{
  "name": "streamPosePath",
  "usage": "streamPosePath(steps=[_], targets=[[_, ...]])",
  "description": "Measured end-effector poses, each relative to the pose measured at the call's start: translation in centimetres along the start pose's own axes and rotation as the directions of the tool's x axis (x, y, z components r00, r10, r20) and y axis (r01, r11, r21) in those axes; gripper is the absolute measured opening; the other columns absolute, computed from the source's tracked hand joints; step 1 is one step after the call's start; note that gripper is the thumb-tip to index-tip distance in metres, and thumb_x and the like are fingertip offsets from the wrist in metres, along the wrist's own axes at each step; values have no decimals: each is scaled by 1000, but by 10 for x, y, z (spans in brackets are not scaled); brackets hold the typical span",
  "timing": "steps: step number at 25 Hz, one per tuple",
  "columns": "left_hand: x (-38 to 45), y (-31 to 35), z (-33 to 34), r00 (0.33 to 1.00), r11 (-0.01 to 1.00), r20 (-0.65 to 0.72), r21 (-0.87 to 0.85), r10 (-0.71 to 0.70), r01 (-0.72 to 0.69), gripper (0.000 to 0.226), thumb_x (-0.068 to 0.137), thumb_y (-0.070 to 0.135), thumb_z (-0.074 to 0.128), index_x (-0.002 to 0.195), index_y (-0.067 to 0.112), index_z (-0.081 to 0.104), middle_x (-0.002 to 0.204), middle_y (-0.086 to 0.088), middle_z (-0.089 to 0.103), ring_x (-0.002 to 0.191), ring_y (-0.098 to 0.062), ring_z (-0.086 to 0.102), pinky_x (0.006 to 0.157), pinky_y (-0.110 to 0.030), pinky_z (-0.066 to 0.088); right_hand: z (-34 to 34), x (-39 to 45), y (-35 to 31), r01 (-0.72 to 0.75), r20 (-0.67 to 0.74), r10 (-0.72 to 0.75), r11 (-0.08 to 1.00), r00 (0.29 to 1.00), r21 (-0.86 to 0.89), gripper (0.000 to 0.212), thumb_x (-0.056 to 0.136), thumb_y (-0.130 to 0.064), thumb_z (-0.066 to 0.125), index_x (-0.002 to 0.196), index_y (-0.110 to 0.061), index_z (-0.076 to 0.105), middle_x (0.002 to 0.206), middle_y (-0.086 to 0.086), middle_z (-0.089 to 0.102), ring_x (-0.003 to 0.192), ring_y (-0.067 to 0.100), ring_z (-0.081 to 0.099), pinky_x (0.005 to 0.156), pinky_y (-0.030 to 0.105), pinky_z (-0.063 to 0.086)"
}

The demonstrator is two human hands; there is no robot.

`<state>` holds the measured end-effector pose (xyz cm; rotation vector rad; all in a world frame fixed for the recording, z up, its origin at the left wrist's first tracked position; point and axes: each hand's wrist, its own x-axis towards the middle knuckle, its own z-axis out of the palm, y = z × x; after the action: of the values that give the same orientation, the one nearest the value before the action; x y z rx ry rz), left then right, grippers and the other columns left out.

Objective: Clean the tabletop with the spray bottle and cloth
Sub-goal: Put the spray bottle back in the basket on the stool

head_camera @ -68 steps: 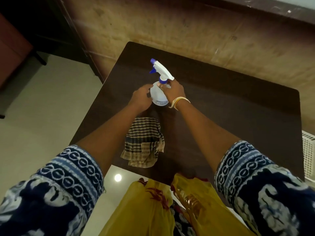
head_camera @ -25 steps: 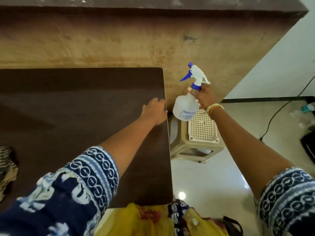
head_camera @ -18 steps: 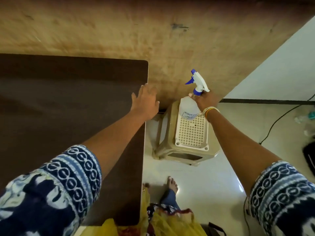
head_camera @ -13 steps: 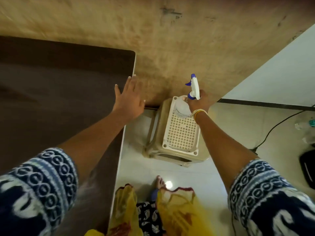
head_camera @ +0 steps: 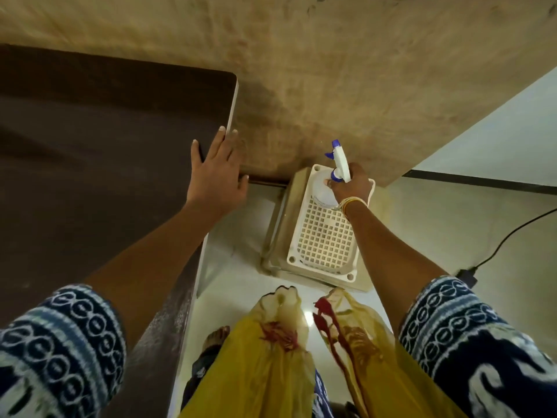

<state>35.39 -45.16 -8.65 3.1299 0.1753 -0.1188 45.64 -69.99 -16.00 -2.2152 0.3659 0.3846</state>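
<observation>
The white spray bottle (head_camera: pixel 324 191) with a blue nozzle stands on the far end of a beige plastic stool (head_camera: pixel 319 245) to the right of the table. My right hand (head_camera: pixel 351 184) grips the bottle by its neck, just under the trigger head. My left hand (head_camera: pixel 215 176) rests flat, fingers straight, on the right edge of the dark brown tabletop (head_camera: pixel 99 164). The cloth is out of view.
A tan wall (head_camera: pixel 331 70) runs behind the table and stool. A black cable and plug (head_camera: pixel 465 276) lie on the pale floor at the right. My yellow garment (head_camera: pixel 301 357) and a foot (head_camera: pixel 215 336) show below, beside the table's edge.
My right hand carried the bottle off the table to the right and lowered it onto the stool. The view swung right, so the cloth left the frame. My left hand stayed on the table edge.
</observation>
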Motion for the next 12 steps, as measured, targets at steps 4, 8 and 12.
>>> streamPosePath(steps=[4,8,12], targets=[[-5,0,-8,999,977,-17,-207,-47,42,47,93,27,53,136,10,50,148,-8,44,151,-23,14,118,-58,11,-8,-11,-15,-65,72,68,997,995,-37,51,78,-17,79,124,-13,55,113,9,65,104,27,62,79,31,47],[-14,0,-39,995,889,-15,-451,-98,81,36,93,18,54,125,3,59,129,-17,56,124,-35,52,101,-48,43,-18,-37,-62,44,81,-35,993,996,-108,60,73,-20,78,126,-17,50,111,0,57,106,27,61,94,42,50],[-45,-21,-73,993,820,-42,-568,-114,71,36,94,15,56,129,7,59,127,-14,59,111,-33,59,93,-44,49,-12,-75,-119,133,67,-120,965,990,-227,70,74,-22,76,135,-17,43,131,7,50,118,27,55,103,44,45]])
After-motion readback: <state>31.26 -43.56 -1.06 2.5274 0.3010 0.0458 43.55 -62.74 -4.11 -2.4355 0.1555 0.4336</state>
